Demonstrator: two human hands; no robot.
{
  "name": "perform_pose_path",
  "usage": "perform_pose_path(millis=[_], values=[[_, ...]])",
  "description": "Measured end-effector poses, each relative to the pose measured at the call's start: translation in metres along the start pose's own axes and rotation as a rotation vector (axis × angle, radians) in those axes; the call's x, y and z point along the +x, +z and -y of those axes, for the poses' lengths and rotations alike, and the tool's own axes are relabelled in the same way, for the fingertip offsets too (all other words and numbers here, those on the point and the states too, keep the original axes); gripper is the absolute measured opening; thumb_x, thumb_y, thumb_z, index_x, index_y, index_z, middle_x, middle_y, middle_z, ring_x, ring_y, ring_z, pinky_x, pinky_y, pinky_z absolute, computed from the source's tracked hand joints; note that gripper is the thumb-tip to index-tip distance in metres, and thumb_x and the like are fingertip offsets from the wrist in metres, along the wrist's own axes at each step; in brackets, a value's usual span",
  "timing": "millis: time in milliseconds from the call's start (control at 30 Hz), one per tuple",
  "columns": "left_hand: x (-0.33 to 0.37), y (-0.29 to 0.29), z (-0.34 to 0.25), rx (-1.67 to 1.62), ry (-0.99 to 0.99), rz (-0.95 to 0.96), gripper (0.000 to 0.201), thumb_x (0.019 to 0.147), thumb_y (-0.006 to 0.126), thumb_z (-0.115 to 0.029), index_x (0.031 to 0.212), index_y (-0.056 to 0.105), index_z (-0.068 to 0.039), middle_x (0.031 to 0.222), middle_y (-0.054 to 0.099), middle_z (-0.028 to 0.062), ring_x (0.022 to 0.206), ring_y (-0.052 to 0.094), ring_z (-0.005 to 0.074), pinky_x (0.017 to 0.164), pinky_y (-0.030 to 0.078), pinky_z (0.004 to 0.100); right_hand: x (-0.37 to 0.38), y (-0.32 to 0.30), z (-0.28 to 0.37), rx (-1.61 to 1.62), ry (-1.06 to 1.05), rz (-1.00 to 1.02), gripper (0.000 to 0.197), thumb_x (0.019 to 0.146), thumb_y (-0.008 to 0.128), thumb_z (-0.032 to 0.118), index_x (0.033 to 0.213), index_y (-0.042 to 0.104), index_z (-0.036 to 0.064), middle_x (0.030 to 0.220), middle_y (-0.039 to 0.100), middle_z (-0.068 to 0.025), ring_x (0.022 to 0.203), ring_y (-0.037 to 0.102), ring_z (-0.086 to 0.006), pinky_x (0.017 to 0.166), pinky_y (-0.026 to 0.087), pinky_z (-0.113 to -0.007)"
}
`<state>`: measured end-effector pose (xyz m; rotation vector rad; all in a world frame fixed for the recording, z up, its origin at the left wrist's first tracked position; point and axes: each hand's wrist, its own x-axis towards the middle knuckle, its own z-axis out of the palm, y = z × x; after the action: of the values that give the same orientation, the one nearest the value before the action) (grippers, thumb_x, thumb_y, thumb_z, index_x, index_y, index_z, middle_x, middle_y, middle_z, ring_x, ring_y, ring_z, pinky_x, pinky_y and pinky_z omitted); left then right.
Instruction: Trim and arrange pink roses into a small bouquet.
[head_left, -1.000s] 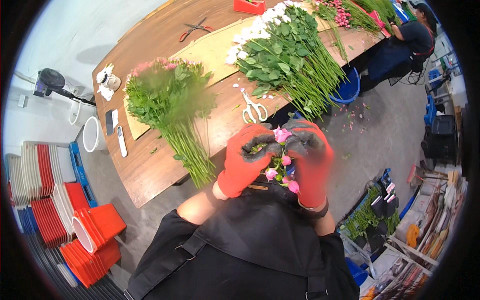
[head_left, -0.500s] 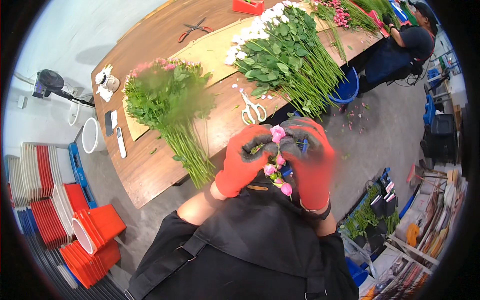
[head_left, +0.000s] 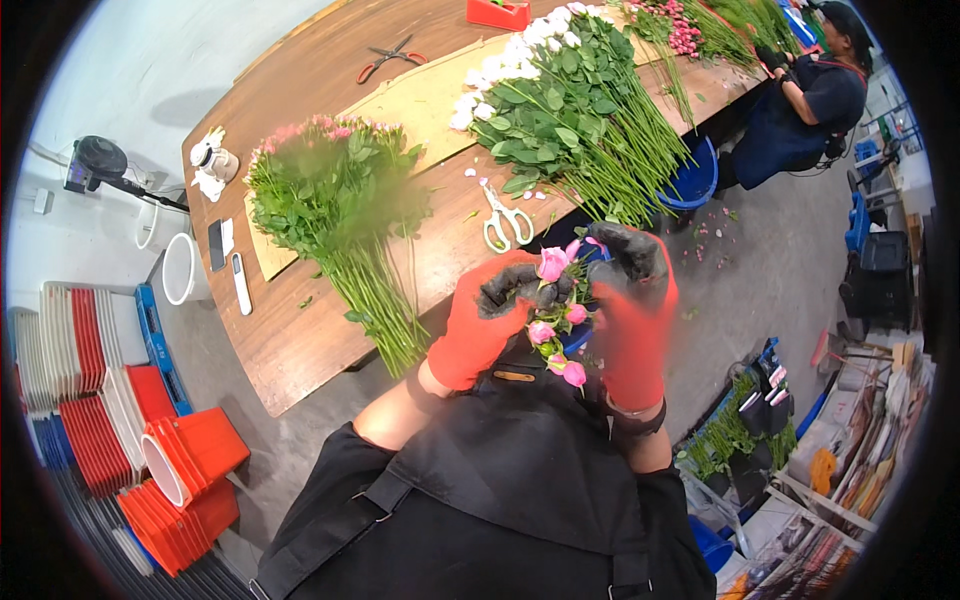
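In front of my chest, my left hand (head_left: pixel 505 290), in a red glove with black-coated fingers, is closed around a spray of pink roses (head_left: pixel 553 264). Several smaller pink blooms and buds hang below its thumb, with bits of green leaf between them. Just to the right, my right hand (head_left: pixel 635 285), gloved alike, has its fingers curled in a pinch. A pink petal (head_left: pixel 596 243) shows at those fingertips, apart from the large bloom. The white-handled scissors (head_left: pixel 508 222) lie open on the table's near edge, beyond both hands.
On the wooden table (head_left: pixel 300 350) lie a bunch of pink roses (head_left: pixel 330 190), a larger bunch of white roses (head_left: pixel 570 110) and red-handled pliers (head_left: pixel 390 58). A blue bucket (head_left: pixel 692 178) stands beneath the edge. A co-worker (head_left: pixel 805 110) stands far right. Orange buckets (head_left: pixel 200 455) are stacked left.
My right hand has drawn away from the roses to the right, a petal at its fingertips. My left hand keeps its hold. The co-worker has shifted slightly.
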<state>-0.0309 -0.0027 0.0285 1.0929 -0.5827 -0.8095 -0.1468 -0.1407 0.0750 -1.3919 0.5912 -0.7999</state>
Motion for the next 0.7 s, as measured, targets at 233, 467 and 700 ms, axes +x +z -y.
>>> perform_pose_path(millis=[233,467,700], values=[[0.000,-0.013,0.003,-0.014,-0.051,0.144,0.039,0.089,0.059,-0.005,0.127,0.064,0.004,0.114,0.068,0.0047,0.107,0.060,0.0103,0.097,0.048,0.0285,0.001,-0.007,0.003,-0.093,0.019,0.343,0.033,0.080,0.072,-0.003,0.113,0.072,-0.0036,0.127,0.069,-0.0147,0.116,0.066,-0.0241,0.100,0.051,-0.034],[-0.002,-0.015,0.015,-0.080,-0.096,0.090,0.061,0.093,0.077,-0.042,0.129,0.066,0.006,0.117,0.073,0.0076,0.104,0.066,0.0147,0.095,0.052,0.0316,-0.003,-0.002,0.010,-0.009,0.077,0.312,0.032,0.080,0.072,-0.005,0.112,0.072,-0.0040,0.122,0.071,-0.0139,0.115,0.066,-0.0240,0.098,0.052,-0.035],[0.001,-0.023,0.018,-0.165,-0.235,0.209,0.051,0.094,0.074,-0.031,0.129,0.064,0.003,0.112,0.070,0.0034,0.103,0.063,0.0095,0.093,0.051,0.0299,-0.004,-0.007,-0.011,0.119,0.022,0.331,0.027,0.077,0.072,0.000,0.104,0.070,-0.0037,0.114,0.072,-0.0141,0.111,0.067,-0.0261,0.097,0.053,-0.038]])
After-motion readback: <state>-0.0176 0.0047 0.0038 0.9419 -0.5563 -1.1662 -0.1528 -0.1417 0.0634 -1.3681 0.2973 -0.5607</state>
